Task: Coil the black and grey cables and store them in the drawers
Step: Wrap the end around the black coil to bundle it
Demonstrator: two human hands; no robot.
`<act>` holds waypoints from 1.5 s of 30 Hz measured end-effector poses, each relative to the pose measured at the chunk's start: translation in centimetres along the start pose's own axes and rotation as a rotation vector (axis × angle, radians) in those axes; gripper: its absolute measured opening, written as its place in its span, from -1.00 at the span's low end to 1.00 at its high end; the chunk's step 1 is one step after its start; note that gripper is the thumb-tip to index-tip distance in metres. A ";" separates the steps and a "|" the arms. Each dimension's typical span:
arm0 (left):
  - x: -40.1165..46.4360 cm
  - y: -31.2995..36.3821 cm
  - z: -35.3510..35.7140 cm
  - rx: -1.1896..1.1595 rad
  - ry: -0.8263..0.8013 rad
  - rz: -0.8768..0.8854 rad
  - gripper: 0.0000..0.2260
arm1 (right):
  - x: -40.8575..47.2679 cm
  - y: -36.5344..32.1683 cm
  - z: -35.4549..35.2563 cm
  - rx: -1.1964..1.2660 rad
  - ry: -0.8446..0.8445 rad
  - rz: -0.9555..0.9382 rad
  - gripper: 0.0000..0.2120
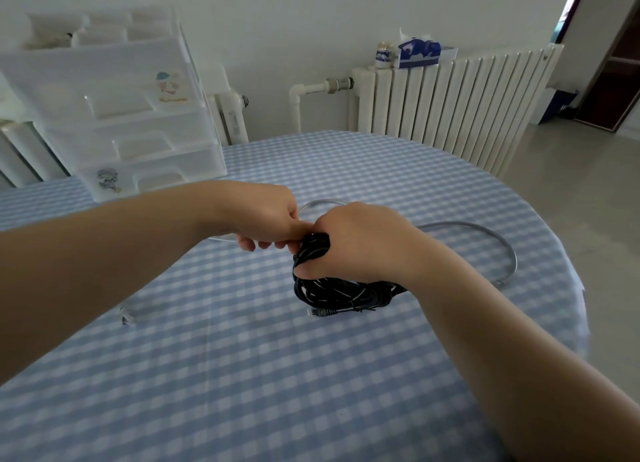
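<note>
Two hands are seen together above the blue checked tablecloth [311, 375] in the head view. A coiled black cable [332, 290] is gripped by the right hand [360, 243], fingers curled round the bundle's top; its plug [320, 312] hangs near the cloth. The left hand [266, 216] is pinched at the same bundle. A grey cable [498, 242] lies looped on the cloth behind. Clear plastic drawers [138, 132] stand at the far left, all closed.

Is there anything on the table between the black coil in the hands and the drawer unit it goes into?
Nothing visible blocks the way. The black cable is held in both hands; bare checked tablecloth leads to the drawer unit. Its drawers look closed, though.
</note>
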State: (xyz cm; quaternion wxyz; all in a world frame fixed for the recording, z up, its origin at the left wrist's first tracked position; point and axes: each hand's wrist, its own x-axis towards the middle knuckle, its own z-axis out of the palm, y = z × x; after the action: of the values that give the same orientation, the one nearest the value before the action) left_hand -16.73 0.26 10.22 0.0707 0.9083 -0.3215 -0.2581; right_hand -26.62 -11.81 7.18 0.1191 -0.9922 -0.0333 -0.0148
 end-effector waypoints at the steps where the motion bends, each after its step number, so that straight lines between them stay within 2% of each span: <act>1: -0.1 -0.2 -0.1 -0.043 -0.029 -0.013 -0.60 | -0.1 -0.1 0.0 -0.045 0.014 0.003 -0.71; 4: -0.4 -0.7 -0.3 -0.204 -0.089 -0.028 -0.71 | -0.2 -0.6 -0.1 -0.185 0.036 0.002 -0.68; 7: -0.7 -1.0 -0.5 -0.343 -0.118 -0.028 -0.76 | 0.0 -1.1 -0.1 -0.291 0.062 -0.019 -0.74; 12: -0.7 -1.5 -0.5 -0.434 -0.127 -0.023 -0.82 | -0.2 -1.3 -0.2 -0.393 0.075 -0.044 -0.71; 16: -0.8 -1.5 -0.2 -0.539 -0.141 -0.060 -0.81 | -0.5 -1.1 -0.1 -0.426 0.089 -0.065 -0.77; 18: -0.8 -1.1 0.3 -0.449 -0.075 -0.047 -0.84 | -0.5 -1.1 0.0 -0.433 0.085 -0.069 -0.77; 20: -0.8 -0.3 0.9 -0.223 -0.007 -0.038 -0.85 | -0.5 -1.2 0.0 -0.439 0.082 -0.066 -0.74; 22: -0.6 0.3 1.2 -0.125 -0.008 -0.081 -0.83 | -0.3 -1.3 0.1 -0.439 0.089 -0.058 -0.75; 27: -1.1 0.1 0.8 -0.387 -0.198 -0.164 -0.80 | 0.2 -1.5 0.7 -0.500 0.117 -0.047 -0.86; 31: -1.2 -0.3 1.7 -0.510 -0.202 -0.167 -0.76 | 0.4 -1.6 1.0 -0.567 0.094 -0.065 -0.81; 34: -1.2 -0.7 2.7 -0.647 -0.113 -0.137 -0.74 | 0.5 -1.3 0.8 -0.566 0.111 -0.083 -0.86; 36: -1.3 -0.6 3.5 -0.628 0.024 -0.065 -0.75 | 0.5 -0.8 0.4 -0.500 0.115 -0.095 -0.79; 40: -1.6 -0.3 4.5 -0.188 0.355 0.116 -0.73 | 0.4 0.1 -1.0 -0.284 0.042 -0.070 -0.70; 45: -1.8 -1.3 4.5 0.098 0.604 0.539 -0.75 | 0.5 1.6 -3.0 0.153 -0.214 -0.053 -0.66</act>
State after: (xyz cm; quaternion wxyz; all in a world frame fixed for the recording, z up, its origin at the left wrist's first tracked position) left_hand -19.51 2.61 6.75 0.1836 0.8288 -0.5246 0.0638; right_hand -26.04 -14.03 9.75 0.1900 -0.9748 -0.0732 0.0907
